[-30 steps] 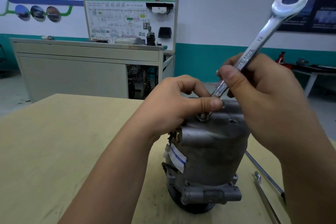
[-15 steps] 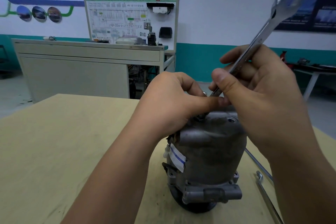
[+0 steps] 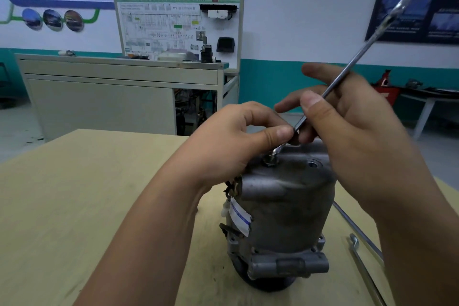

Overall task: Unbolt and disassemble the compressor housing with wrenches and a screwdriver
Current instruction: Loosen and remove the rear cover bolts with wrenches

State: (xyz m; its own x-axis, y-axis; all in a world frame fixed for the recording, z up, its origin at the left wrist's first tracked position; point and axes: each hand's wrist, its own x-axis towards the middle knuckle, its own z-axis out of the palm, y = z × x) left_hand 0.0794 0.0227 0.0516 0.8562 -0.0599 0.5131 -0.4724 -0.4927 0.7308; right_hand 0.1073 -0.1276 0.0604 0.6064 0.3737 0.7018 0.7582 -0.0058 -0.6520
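Head view: my right hand [image 3: 352, 131] grips the wrench [image 3: 347, 79], its long axis slanting up-right from the bolt [image 3: 271, 161] atop the upright compressor housing [image 3: 280, 211], while my left hand [image 3: 236, 141], nearer the bolt, pinches the wrench's lower end.

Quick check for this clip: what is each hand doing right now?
Left hand: closed, pinching the lower end of the slim silver combination wrench above the grey metal compressor housing.
Right hand: loosely closed on the wrench shaft.
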